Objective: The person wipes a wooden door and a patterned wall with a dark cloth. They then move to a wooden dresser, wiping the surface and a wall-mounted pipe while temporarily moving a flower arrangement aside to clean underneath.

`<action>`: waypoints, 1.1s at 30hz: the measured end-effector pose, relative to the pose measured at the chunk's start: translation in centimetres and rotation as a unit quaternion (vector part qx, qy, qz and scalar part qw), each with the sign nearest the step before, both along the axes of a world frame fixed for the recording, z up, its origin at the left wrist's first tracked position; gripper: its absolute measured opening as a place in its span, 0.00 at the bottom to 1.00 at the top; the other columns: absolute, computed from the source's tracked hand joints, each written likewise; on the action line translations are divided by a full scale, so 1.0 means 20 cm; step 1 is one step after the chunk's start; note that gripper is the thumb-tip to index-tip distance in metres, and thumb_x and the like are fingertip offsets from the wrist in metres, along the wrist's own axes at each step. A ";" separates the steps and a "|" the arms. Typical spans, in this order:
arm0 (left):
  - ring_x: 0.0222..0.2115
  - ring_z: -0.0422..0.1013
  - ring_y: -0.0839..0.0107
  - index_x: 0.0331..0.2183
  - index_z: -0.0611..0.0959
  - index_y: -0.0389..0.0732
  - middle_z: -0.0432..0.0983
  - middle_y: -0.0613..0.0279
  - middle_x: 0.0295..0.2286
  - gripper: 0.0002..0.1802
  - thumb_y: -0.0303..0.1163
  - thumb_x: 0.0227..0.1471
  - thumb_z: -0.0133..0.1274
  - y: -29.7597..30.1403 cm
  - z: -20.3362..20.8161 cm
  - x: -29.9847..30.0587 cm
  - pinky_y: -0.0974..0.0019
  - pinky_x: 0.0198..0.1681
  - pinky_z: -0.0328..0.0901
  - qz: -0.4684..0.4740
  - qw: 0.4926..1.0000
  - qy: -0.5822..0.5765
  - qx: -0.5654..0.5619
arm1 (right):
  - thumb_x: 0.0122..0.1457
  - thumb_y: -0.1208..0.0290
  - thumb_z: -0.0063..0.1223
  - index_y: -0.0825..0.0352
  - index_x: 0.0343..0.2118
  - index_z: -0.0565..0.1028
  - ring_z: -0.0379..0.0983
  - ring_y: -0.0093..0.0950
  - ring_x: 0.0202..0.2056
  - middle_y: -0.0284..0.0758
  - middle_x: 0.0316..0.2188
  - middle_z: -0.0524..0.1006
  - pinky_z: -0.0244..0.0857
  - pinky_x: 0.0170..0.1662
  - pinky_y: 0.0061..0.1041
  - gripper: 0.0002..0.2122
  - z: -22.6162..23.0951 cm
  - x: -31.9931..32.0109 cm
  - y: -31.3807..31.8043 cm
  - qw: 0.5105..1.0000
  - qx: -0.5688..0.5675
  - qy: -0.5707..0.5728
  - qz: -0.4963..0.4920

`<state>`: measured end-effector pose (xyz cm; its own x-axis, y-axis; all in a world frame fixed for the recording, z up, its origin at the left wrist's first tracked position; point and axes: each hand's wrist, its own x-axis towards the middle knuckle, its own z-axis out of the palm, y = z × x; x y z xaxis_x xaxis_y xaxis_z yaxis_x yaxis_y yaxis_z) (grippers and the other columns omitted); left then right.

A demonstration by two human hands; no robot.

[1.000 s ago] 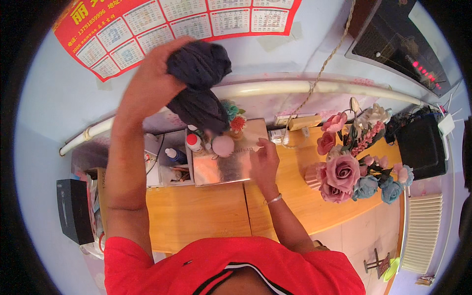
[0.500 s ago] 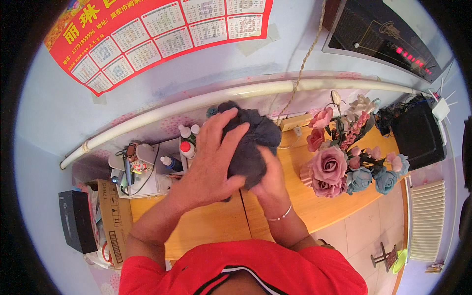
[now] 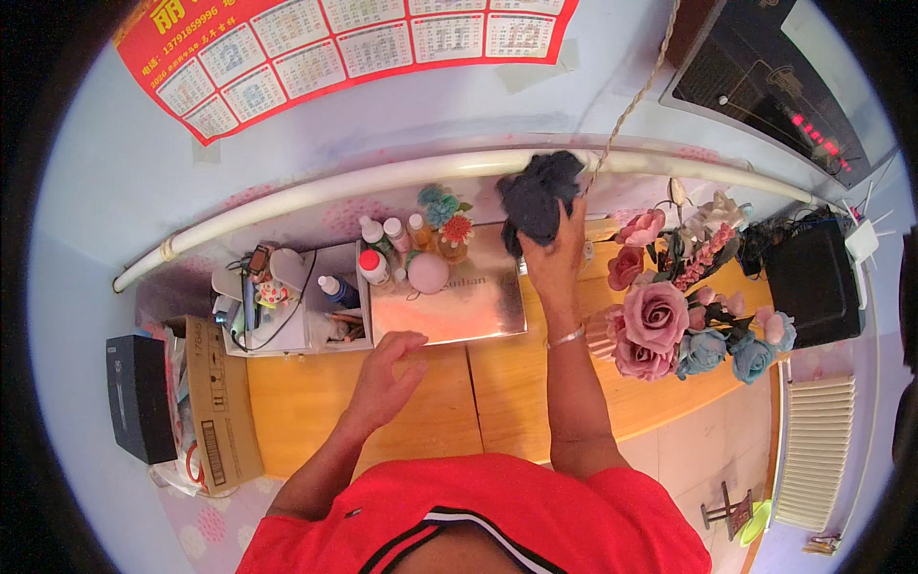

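My right hand (image 3: 553,256) grips a dark grey cloth (image 3: 535,194) and holds it up against the white pipe (image 3: 363,182) that runs along the wall. My left hand (image 3: 387,371) hangs open and empty over the wooden table (image 3: 316,407), just in front of a shiny silver box (image 3: 459,301). A silver bangle circles my right wrist.
Small bottles and a pink ball stand behind the silver box. A white organiser (image 3: 287,306) with bottles and cables sits to the left, then a cardboard box (image 3: 215,402) and a black box (image 3: 134,392). Artificial roses (image 3: 669,316) stand at the right; a radiator (image 3: 813,450) lower right.
My left hand has let go of the cloth and dropped to the table. My right hand has carried the cloth further back, up to the pipe.
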<state>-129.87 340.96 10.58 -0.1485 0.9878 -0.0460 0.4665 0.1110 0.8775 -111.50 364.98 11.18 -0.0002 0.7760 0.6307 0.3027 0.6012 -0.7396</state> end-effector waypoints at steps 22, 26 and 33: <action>0.54 0.67 0.54 0.58 0.69 0.42 0.69 0.53 0.55 0.34 0.54 0.58 0.50 -0.32 -0.85 0.08 0.47 0.60 0.61 0.091 0.636 -0.748 -0.167 | 0.48 0.68 0.66 0.69 0.60 0.63 0.64 0.39 0.57 0.47 0.56 0.66 0.64 0.57 0.34 0.35 -0.33 0.26 -1.07 0.919 -0.326 -0.134 0.175; 0.54 0.68 0.56 0.58 0.68 0.41 0.69 0.54 0.55 0.30 0.47 0.61 0.49 -0.42 -0.77 0.03 0.48 0.59 0.63 0.109 0.704 -0.679 -0.176 | 0.50 0.73 0.66 0.68 0.49 0.69 0.67 0.30 0.49 0.38 0.49 0.70 0.67 0.46 0.28 0.23 -0.87 0.89 -0.90 0.918 -0.374 0.021 -0.127; 0.52 0.70 0.58 0.57 0.69 0.39 0.71 0.54 0.53 0.26 0.41 0.61 0.47 -0.55 -0.70 -0.09 0.53 0.57 0.66 0.175 0.740 -0.626 -0.172 | 0.48 0.66 0.69 0.70 0.60 0.61 0.66 0.30 0.53 0.38 0.56 0.68 0.64 0.53 0.29 0.37 -1.10 1.22 -0.42 0.968 -0.179 -0.082 -0.155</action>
